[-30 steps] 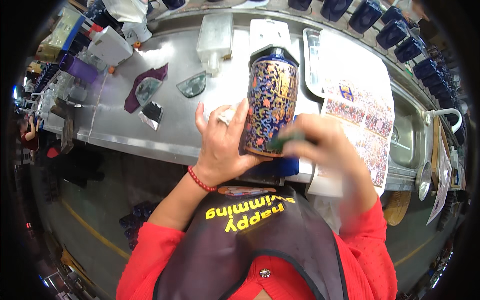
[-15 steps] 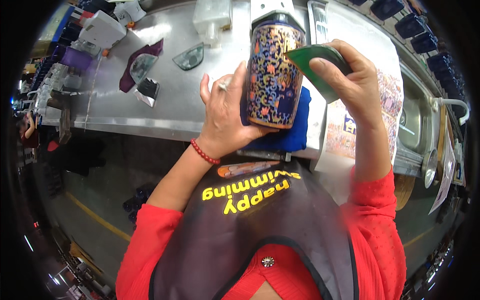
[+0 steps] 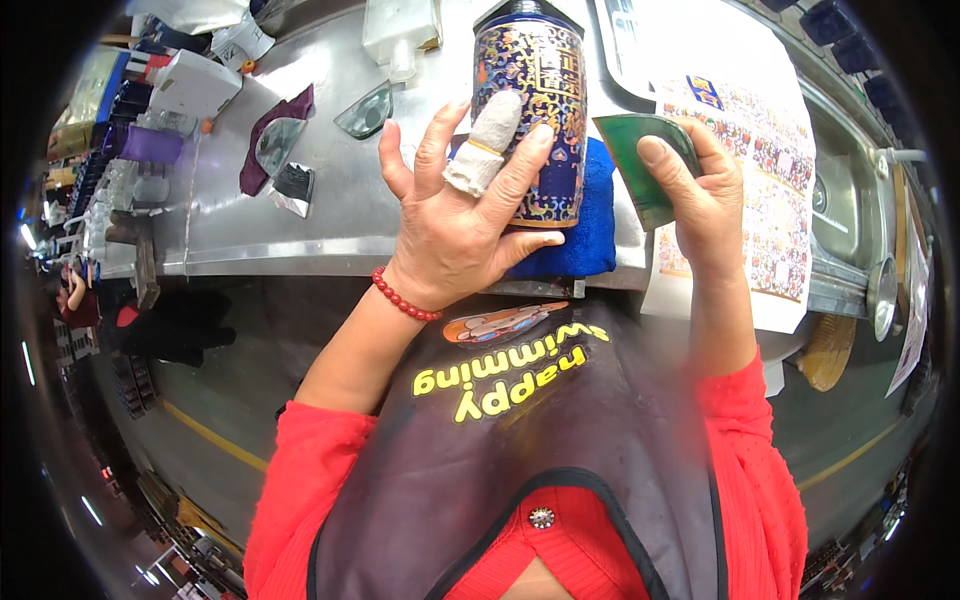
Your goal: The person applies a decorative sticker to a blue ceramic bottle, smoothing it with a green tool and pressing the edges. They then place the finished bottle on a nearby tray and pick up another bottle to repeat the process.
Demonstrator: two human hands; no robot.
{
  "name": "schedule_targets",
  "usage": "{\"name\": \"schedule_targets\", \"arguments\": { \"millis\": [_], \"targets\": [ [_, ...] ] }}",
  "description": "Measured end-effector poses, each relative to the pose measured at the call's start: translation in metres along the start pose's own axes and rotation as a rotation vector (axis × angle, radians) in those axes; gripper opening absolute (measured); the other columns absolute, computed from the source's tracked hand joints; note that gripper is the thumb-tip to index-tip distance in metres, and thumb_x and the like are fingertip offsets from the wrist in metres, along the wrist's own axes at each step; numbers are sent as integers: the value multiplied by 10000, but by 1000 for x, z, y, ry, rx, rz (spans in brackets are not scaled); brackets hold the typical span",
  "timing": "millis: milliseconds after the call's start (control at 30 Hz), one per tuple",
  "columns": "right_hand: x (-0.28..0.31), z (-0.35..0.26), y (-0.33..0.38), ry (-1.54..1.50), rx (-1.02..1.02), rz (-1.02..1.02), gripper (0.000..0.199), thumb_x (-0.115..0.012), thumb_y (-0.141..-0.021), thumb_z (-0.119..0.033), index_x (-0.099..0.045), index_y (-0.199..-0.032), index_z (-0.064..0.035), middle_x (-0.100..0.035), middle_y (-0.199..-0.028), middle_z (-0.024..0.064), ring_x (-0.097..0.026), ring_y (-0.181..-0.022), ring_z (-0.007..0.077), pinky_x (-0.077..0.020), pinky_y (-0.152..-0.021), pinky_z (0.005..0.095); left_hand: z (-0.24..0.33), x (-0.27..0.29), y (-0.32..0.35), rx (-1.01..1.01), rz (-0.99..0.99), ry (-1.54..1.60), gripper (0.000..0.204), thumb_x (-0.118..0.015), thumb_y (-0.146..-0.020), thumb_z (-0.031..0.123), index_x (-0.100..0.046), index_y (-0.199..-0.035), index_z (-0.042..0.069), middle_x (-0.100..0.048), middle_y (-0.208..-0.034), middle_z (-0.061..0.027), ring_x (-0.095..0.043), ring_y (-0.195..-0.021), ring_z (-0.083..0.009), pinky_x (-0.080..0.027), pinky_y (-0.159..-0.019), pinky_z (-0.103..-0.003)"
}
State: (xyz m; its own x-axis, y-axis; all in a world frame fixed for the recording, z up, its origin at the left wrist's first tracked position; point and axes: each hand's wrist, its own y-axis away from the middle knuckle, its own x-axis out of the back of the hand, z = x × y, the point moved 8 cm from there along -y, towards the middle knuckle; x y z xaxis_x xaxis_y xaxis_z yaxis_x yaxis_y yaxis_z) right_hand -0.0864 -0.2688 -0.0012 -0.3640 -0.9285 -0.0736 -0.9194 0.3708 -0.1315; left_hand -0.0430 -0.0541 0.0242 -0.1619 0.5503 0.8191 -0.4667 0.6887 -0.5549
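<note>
A dark blue bottle (image 3: 555,140) covered in a colourful scroll pattern, with a gold-lettered panel, is in front of me at the metal table's near edge. My left hand (image 3: 455,205) lies over its lower left side, fingers spread, fingertips on or just above the surface. One of its fingers wears a grey-white cloth cover (image 3: 495,122) tied with a yellow band. To the right of the bottle, my right hand (image 3: 705,185) pinches a green half-moon scraper (image 3: 640,165) between thumb and fingers, apart from the bottle. A folded blue cloth (image 3: 597,225) is below the bottle.
Printed pattern sheets (image 3: 745,235) cover the right side, beside a sink (image 3: 830,200). On the metal table (image 3: 350,215) to the left are two clear half-moon scrapers (image 3: 366,112), a purple cloth (image 3: 252,170) and a small dark-bristled piece (image 3: 294,183). A translucent bottle (image 3: 400,45) stands farther back.
The bottle has turned, bringing the gold-lettered panel to the front. My left hand has shifted from its side to over its front. The scraper, formerly at its right edge, has moved away.
</note>
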Motion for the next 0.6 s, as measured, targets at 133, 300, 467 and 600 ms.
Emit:
{"name": "schedule_targets", "arguments": {
  "millis": [133,300,467,600],
  "targets": [
    [9,0,7,-34,9,52,185,-754,-949,-164,-700,-1049,-18,-700,-847,11,-626,-697,51,-480,-576,188,-16,-10,7,69,26,269,888,-631,-882,641,-448,-1533,65,-529,-1502,-177,-373,-1453,-404,-32,-1184,-659],
    [8,1,12,-21,28,63,192,-758,-944,-158,-703,-1050,-8,-692,-880,0,-627,-747,46,-491,-620,195,-22,-7,7,139,20,549,945,-605,-953,595,-301,-1562,-60,-475,-1504,-269,-399,-1441,-410,-65,-1210,-592],
    [2,2,16,-32,1,45,185,-757,-942,-153,-700,-1041,-8,-697,-849,9,-634,-713,52,-498,-601,199,-22,-12,-12,181,-87,510,898,-656,-951,476,-292,-1550,-86,-430,-1490,-294,-280,-1443,-498,-113,-1206,-542],
    [3,4,18,-35,-22,64,180,-754,-945,-158,-693,-1029,-11,-703,-819,19,-634,-683,53,-494,-577,198,-27,-14,-17,265,-120,608,927,-683,-929,485,-295,-1549,-84,-421,-1496,-296,-289,-1440,-493,-116,-1206,-544]
  ]
}}
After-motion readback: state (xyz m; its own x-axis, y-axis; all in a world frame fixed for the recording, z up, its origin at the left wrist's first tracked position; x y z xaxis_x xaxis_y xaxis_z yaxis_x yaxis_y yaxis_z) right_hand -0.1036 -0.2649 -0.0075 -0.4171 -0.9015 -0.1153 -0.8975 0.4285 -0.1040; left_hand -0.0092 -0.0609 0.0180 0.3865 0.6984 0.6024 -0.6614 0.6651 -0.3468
